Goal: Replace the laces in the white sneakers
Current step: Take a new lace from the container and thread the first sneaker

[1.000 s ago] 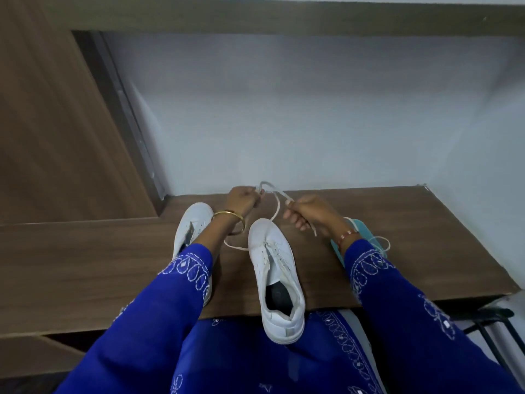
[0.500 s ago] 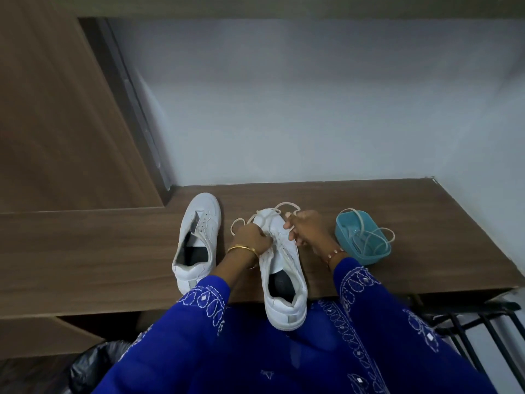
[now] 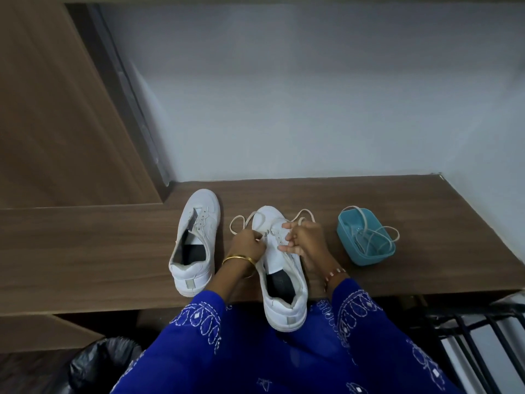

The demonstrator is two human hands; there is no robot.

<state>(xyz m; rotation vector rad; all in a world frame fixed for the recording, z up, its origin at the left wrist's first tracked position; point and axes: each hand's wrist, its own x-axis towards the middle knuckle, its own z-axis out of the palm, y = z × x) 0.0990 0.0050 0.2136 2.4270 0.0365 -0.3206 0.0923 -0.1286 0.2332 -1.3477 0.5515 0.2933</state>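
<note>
While both hands work at its eyelets, the right sneaker [image 3: 284, 282] lies toe-away on the wood-grain table [image 3: 85, 251], its heel hanging past the near edge over a blue embroidered garment. Smooth white leather-like uppers, dark insoles and a grey heel tab mark each of the two sneakers; the left sneaker [image 3: 196, 240] sits flat just beside, unlaced, its tongue loose. The left hand [image 3: 247, 245], with a gold bangle at the wrist, is curled shut on the lace [image 3: 238, 221] beside the tongue. The right hand [image 3: 305, 240], a beaded band at its wrist, pinches the lace against the eyelet row with bent fingers. Flat cream lace loops out on both sides of the toe. One small teal basket [image 3: 366, 257], rounded and plastic-looking, stands to the right, apart from the shoe, with another lace [image 3: 380, 237] spilling over its rim. A black bag [image 3: 96, 365] shows lower left.
</note>
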